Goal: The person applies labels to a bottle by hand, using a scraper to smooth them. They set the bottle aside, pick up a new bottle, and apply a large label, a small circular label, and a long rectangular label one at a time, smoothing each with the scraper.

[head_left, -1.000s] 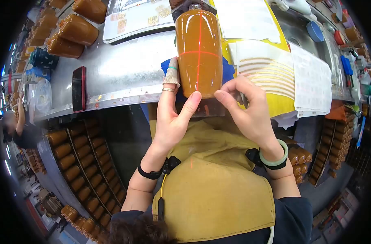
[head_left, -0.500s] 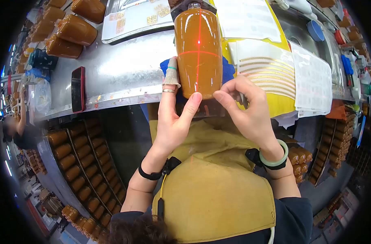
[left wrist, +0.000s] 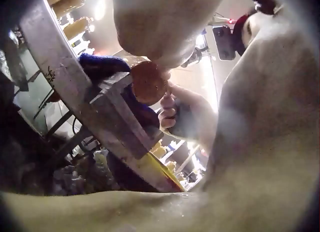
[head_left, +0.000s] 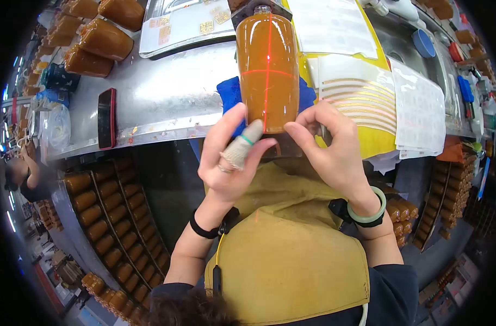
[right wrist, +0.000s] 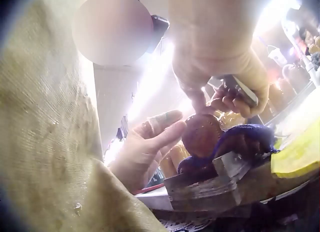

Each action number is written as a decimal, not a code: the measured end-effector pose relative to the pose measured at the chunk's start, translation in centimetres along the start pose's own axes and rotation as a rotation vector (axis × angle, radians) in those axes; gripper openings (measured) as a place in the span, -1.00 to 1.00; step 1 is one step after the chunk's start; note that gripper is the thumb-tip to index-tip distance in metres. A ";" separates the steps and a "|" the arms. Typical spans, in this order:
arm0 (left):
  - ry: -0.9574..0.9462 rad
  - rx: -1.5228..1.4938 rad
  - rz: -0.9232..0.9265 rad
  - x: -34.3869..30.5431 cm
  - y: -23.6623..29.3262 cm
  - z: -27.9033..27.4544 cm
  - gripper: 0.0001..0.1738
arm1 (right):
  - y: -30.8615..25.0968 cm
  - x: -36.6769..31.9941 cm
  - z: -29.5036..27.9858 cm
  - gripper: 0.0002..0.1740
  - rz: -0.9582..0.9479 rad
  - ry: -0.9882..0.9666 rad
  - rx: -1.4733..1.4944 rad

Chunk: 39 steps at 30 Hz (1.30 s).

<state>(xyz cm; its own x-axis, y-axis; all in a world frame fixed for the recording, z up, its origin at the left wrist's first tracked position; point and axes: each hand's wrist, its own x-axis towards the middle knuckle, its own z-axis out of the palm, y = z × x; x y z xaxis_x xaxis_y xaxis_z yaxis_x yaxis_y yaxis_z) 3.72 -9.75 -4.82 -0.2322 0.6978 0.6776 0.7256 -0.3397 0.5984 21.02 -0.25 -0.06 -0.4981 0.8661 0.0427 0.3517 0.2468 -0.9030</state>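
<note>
Two hands flank the near end of a bottle [head_left: 267, 70] lying on the tabletop [head_left: 166, 92], long axis 12 to 6 o'clock. Left hand [head_left: 229, 163] at 7 o'clock, grip slack, empty; right hand [head_left: 327, 146] at 5 o'clock, fingers [head_left: 315, 110] curled at its base, hold unclear.

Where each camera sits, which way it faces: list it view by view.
Head: overhead, facing down on the amber bottle on the steel bench; left hand, right hand, apron show.
Left wrist: under the bench edge, facing up at the bottle's base; palm shows.
Right wrist: low, facing up likewise; right fingers pinch a grey object.
Shared: the bottle.
</note>
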 end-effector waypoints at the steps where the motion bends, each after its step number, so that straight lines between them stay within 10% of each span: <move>1: 0.000 0.001 0.000 0.1 -0.2 0.1 -0.50 | 0.2 0.0 0.1 -0.82 -0.030 0.014 0.000; 6: 0.018 0.105 0.254 1.5 -0.9 1.1 -0.80 | 0.0 0.1 -0.6 -0.82 -0.035 -0.001 -0.032; 14: 0.158 0.129 0.246 -0.1 -2.2 2.2 -0.20 | 0.4 0.4 -4.2 -0.86 0.013 -0.202 0.008; 26: -0.077 0.214 0.306 1.4 -0.4 1.4 -0.88 | 0.2 1.0 -3.5 -0.78 0.122 -0.239 -0.009; 28: 0.233 -0.007 0.368 1.2 -2.2 3.2 -0.71 | 0.2 1.1 -3.3 -0.77 0.040 -0.233 -0.040; 33: 0.174 -0.140 -0.049 -0.6 -1.5 2.3 -0.44 | 0.1 0.8 -2.9 -0.81 0.009 -0.218 0.035; 39: 0.134 -0.111 -0.071 -1.3 -1.6 1.8 -0.38 | -1.1 0.5 -3.6 -0.84 -0.094 -0.203 0.059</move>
<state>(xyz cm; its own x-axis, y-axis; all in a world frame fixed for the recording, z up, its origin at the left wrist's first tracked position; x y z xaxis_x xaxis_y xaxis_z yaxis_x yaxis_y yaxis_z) 3.99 -9.01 -7.43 -0.3699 0.6349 0.6782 0.6297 -0.3654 0.6855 23.22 1.44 2.47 -0.6775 0.7341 0.0461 0.2528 0.2913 -0.9226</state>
